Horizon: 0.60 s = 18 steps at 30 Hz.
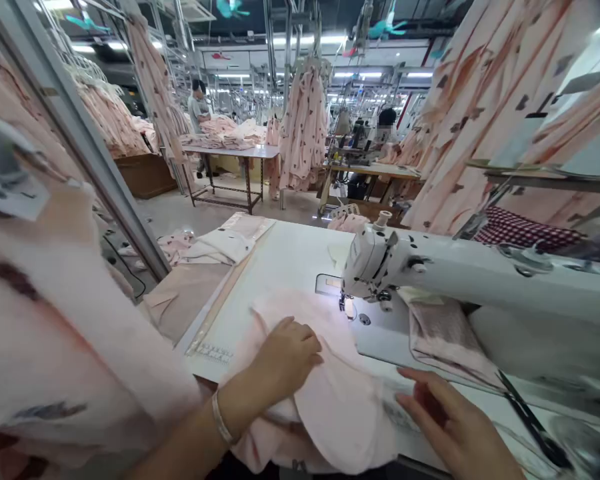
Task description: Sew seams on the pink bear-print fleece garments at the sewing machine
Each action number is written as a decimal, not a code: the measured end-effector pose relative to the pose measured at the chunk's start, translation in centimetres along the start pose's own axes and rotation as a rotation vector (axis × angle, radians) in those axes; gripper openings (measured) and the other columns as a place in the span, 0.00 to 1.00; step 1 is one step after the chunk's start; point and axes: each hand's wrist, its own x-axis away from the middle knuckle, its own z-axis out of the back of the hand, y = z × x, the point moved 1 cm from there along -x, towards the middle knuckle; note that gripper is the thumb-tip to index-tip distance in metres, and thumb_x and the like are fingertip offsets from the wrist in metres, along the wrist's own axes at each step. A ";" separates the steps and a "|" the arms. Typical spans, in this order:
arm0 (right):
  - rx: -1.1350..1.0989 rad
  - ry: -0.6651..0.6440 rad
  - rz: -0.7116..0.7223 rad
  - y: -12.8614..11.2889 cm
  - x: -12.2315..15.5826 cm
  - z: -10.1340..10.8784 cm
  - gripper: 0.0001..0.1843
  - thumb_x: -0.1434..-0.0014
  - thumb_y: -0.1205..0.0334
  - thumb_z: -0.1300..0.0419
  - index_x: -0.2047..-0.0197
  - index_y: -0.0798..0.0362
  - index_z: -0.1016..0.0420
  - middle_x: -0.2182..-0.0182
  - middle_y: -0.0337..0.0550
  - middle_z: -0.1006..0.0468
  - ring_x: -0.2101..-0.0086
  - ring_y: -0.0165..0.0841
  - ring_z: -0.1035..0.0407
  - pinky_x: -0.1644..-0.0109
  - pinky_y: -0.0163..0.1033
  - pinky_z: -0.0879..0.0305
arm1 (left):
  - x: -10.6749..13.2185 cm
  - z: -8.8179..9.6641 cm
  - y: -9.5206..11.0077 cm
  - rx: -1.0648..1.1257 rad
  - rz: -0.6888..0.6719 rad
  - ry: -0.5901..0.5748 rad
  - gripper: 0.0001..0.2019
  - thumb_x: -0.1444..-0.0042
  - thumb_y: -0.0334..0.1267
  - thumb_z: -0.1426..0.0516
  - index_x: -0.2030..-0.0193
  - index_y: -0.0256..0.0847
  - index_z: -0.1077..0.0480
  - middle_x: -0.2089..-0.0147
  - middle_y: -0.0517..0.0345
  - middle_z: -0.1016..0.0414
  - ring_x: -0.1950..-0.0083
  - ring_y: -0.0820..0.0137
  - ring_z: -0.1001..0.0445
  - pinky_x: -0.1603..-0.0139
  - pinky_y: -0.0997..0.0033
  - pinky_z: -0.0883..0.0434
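Observation:
A pale pink fabric piece [337, 407] with a rounded edge lies on the white sewing table [280, 253] and hangs over its front edge. My left hand [293, 353], with a bracelet at the wrist, rests on this cloth with its fingers curled into it. To the right of the cloth, my right hand [445, 420] has its thumb and forefinger apart, with nothing seen between them. The cloth's far edge reaches near the lit needle and presser foot of the white sewing machine [365, 267].
Black scissors [533, 420] lie at the right, near a folded pink cloth [445, 340] under the machine arm. Folded fabric [220, 247] sits at the table's left. Hanging pink garments crowd both sides, beside a metal post [105, 180]. Two people are at tables further back.

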 end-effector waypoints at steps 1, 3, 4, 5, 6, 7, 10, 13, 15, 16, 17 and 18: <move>0.009 0.009 0.086 -0.8 -0.2 -0.2 0.20 0.40 0.44 0.46 0.51 0.46 0.31 0.67 0.40 0.27 0.68 0.32 0.30 0.63 0.36 0.33 | -0.3 -0.4 -0.5 0.001 0.039 -0.046 0.02 0.44 0.33 0.40 0.65 0.38 0.29 0.60 0.56 0.26 0.56 0.65 0.29 0.47 0.56 0.32; 0.041 0.019 0.222 -2.6 -1.2 -1.1 0.17 0.40 0.48 0.44 0.51 0.45 0.30 0.62 0.43 0.28 0.61 0.36 0.31 0.58 0.40 0.33 | -0.4 -0.7 -1.1 0.014 0.073 -0.075 0.07 0.46 0.34 0.39 0.60 0.39 0.29 0.57 0.54 0.28 0.53 0.63 0.31 0.50 0.58 0.31; 0.059 0.018 0.257 -3.4 -2.0 -1.8 0.16 0.42 0.50 0.42 0.51 0.46 0.30 0.61 0.44 0.28 0.60 0.38 0.31 0.57 0.43 0.33 | -0.3 -0.7 -1.1 0.023 0.083 -0.076 0.10 0.46 0.34 0.39 0.56 0.40 0.29 0.55 0.54 0.28 0.51 0.62 0.32 0.49 0.58 0.31; 0.073 0.010 0.272 -4.1 -3.0 -2.4 0.15 0.43 0.51 0.40 0.53 0.46 0.29 0.62 0.44 0.28 0.60 0.39 0.31 0.58 0.45 0.33 | -0.1 -0.7 -1.1 0.034 0.099 -0.085 0.14 0.45 0.35 0.39 0.52 0.40 0.31 0.51 0.53 0.29 0.49 0.61 0.33 0.47 0.57 0.33; 0.079 -0.004 0.276 -4.7 -3.9 -3.1 0.12 0.43 0.53 0.39 0.57 0.48 0.28 0.64 0.44 0.28 0.62 0.40 0.32 0.60 0.45 0.33 | 0.1 -0.6 -1.0 0.047 0.119 -0.100 0.18 0.45 0.35 0.38 0.48 0.40 0.33 0.49 0.52 0.30 0.47 0.61 0.34 0.45 0.56 0.34; 0.077 -0.020 0.277 -5.1 -4.7 -3.6 0.09 0.43 0.55 0.40 0.61 0.49 0.27 0.66 0.43 0.29 0.64 0.39 0.32 0.62 0.45 0.34 | 0.2 -0.6 -0.9 0.057 0.138 -0.124 0.21 0.46 0.35 0.38 0.45 0.40 0.35 0.46 0.52 0.32 0.44 0.60 0.35 0.43 0.56 0.35; 0.029 -0.040 0.314 -5.5 -6.4 -4.3 0.13 0.36 0.57 0.49 0.70 0.51 0.30 0.70 0.42 0.29 0.67 0.37 0.32 0.64 0.44 0.35 | -0.4 -0.3 -0.6 0.065 0.132 -0.207 0.29 0.47 0.35 0.37 0.39 0.38 0.40 0.39 0.48 0.36 0.39 0.58 0.39 0.38 0.54 0.38; -0.069 -0.059 0.389 -5.7 -6.8 -3.8 0.15 0.34 0.58 0.54 0.63 0.50 0.28 0.67 0.43 0.26 0.64 0.34 0.30 0.60 0.41 0.33 | -2.3 0.4 -0.2 0.082 0.002 -0.213 0.28 0.45 0.34 0.39 0.38 0.37 0.42 0.38 0.47 0.36 0.36 0.59 0.40 0.35 0.53 0.43; -0.130 -0.068 0.436 -5.9 -6.5 -2.7 0.15 0.33 0.60 0.55 0.55 0.50 0.27 0.62 0.44 0.23 0.59 0.33 0.28 0.55 0.39 0.32 | -3.8 1.5 -0.1 0.096 -0.085 -0.193 0.18 0.42 0.33 0.42 0.44 0.37 0.35 0.47 0.51 0.27 0.44 0.63 0.32 0.37 0.58 0.40; -0.159 -0.073 0.455 -6.1 -6.3 -1.9 0.16 0.34 0.60 0.55 0.53 0.49 0.27 0.59 0.44 0.22 0.57 0.32 0.28 0.53 0.38 0.32 | -4.5 2.2 -0.1 0.101 -0.115 -0.188 0.13 0.40 0.33 0.44 0.49 0.38 0.30 0.54 0.55 0.24 0.50 0.66 0.28 0.41 0.62 0.37; -0.196 -0.077 0.464 -6.2 -5.9 -0.8 0.16 0.34 0.60 0.54 0.52 0.48 0.27 0.58 0.44 0.22 0.57 0.32 0.28 0.53 0.37 0.31 | -5.0 3.2 -0.2 0.106 -0.137 -0.190 0.08 0.39 0.34 0.45 0.54 0.40 0.27 0.60 0.58 0.23 0.56 0.69 0.26 0.47 0.67 0.34; -0.243 -0.075 0.458 -6.3 -5.5 0.5 0.15 0.35 0.59 0.51 0.53 0.46 0.25 0.59 0.42 0.21 0.58 0.31 0.27 0.54 0.35 0.30 | -5.3 4.2 -0.3 0.118 -0.151 -0.198 0.07 0.39 0.36 0.45 0.59 0.41 0.26 0.64 0.61 0.23 0.60 0.71 0.26 0.53 0.71 0.33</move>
